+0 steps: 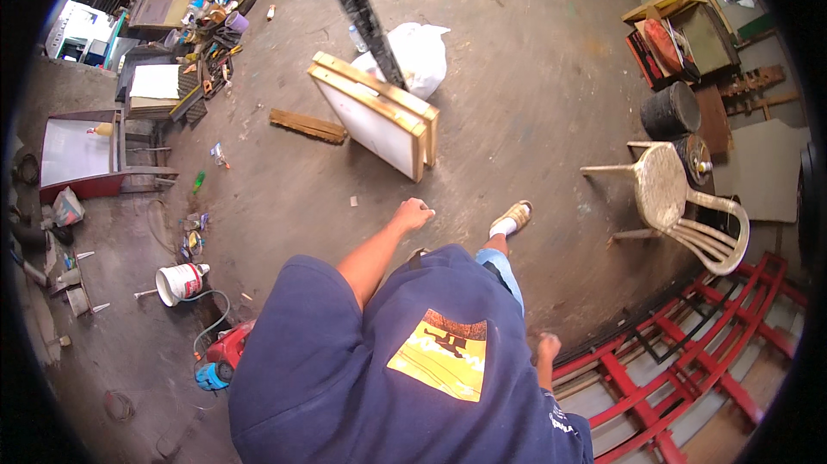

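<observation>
My left hand (415,214) hangs in front of my body with its fingers curled in, and nothing shows in it. Ahead of it stand wooden-framed white panels (370,124), upright on the floor beside a dark post (366,20). They are apart from the hand. At my right side, my right hand (548,348) is lowered with its fingers closed, and no object shows in it. Nearest to that hand is a red metal frame (620,382). One of my feet, in a sandal (514,218), is forward on the floor.
A worn plastic chair (662,188) stands at the right, with a black bucket (670,111) behind it. Beyond the panels sits a white bag (418,57); a wooden plank (307,125) lies to their left. A white bucket (179,283) and red machine (231,348) are at the left.
</observation>
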Tool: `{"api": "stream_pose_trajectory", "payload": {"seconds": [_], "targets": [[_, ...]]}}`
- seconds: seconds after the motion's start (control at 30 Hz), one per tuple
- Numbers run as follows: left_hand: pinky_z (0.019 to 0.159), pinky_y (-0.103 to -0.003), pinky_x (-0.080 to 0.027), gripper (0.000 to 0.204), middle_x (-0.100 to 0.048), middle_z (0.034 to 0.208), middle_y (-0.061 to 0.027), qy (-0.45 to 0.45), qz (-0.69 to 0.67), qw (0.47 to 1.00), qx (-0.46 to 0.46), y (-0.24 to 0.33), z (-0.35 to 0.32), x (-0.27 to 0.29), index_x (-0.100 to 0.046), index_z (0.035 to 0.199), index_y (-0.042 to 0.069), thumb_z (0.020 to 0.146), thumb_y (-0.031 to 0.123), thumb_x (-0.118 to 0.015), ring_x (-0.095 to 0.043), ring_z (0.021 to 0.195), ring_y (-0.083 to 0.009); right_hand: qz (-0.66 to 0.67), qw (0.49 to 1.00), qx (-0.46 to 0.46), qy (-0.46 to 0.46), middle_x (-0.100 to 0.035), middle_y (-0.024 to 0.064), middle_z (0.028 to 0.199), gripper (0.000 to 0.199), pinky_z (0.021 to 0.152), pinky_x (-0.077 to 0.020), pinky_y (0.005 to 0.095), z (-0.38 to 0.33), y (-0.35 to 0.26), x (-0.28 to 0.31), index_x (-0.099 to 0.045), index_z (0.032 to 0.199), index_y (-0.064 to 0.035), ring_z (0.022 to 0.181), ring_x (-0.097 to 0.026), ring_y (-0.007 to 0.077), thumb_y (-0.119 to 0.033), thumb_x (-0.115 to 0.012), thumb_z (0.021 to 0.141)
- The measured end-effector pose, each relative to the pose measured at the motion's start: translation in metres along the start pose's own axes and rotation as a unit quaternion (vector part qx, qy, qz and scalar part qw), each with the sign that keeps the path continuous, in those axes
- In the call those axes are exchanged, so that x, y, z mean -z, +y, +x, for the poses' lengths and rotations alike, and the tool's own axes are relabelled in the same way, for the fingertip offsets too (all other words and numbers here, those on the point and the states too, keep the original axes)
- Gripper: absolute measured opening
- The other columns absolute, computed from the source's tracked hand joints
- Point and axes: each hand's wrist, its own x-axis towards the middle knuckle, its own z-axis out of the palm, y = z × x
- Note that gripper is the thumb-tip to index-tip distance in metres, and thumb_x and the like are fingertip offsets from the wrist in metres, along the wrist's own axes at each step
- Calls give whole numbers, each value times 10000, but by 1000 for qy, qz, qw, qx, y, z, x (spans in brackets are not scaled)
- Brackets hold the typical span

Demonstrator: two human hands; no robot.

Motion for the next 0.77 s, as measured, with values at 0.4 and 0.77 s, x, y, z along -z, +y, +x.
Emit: {"api": "stream_pose_trajectory", "payload": {"seconds": [0.4, 0.77], "targets": [[800, -378, -522, 398, -703, 924, -176, 76, -149, 978, 121, 153, 140, -8, -715, 977, 9, 797, 363, -694, -678, 849, -262, -56, 991, 20, -124, -633, 75, 688, 177, 500, -486, 329, 380, -272, 86, -661, 934, -29, 613, -616, 178, -179, -646, 841], [912, -415, -490, 485, -660, 1098, -228, 58, -162, 970, 170, 288, 389, 156, -693, 1050, 13, 810, 434, -666, -628, 1051, -355, -50, 927, 369, -47, -641, 48, 763, 225, 535, -464, 283, 692, -707, 36, -638, 1030, -41, 641, -577, 131, -221, -647, 896]]}}
